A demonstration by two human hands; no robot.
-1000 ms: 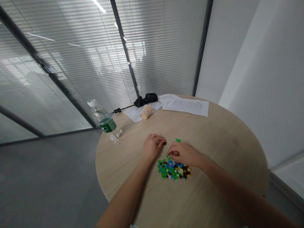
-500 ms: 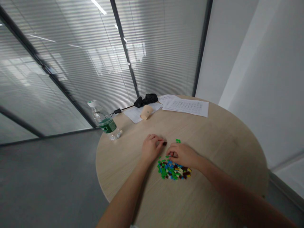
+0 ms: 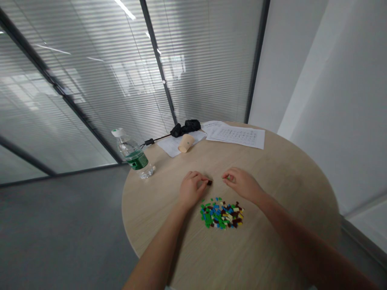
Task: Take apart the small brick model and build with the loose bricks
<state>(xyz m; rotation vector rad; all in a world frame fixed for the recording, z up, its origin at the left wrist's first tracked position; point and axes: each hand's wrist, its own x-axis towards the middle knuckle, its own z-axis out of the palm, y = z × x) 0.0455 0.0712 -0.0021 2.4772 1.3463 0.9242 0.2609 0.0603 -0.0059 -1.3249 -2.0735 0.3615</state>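
A pile of small green, blue, brown and yellow bricks (image 3: pixel 222 212) lies on the round wooden table (image 3: pixel 272 181) in front of me. My left hand (image 3: pixel 191 188) rests curled on the table just behind the pile, its fingertips pinched on a small dark brown brick (image 3: pixel 209 183). Beyond the pile to the right, my right hand (image 3: pixel 242 183) hovers with fingers bent and pinched together; a speck of green shows under its fingertips, too small to name.
A water bottle (image 3: pixel 133 154) with a green label stands at the table's left edge. A tipped paper cup (image 3: pixel 186 142), printed sheets (image 3: pixel 238 135) and a black bundle with a cable (image 3: pixel 186 126) lie at the back. Glass walls with blinds stand behind.
My right hand has lifted off the pile and moved back and to the right, toward where a green brick lay. My left hand has stayed in place.
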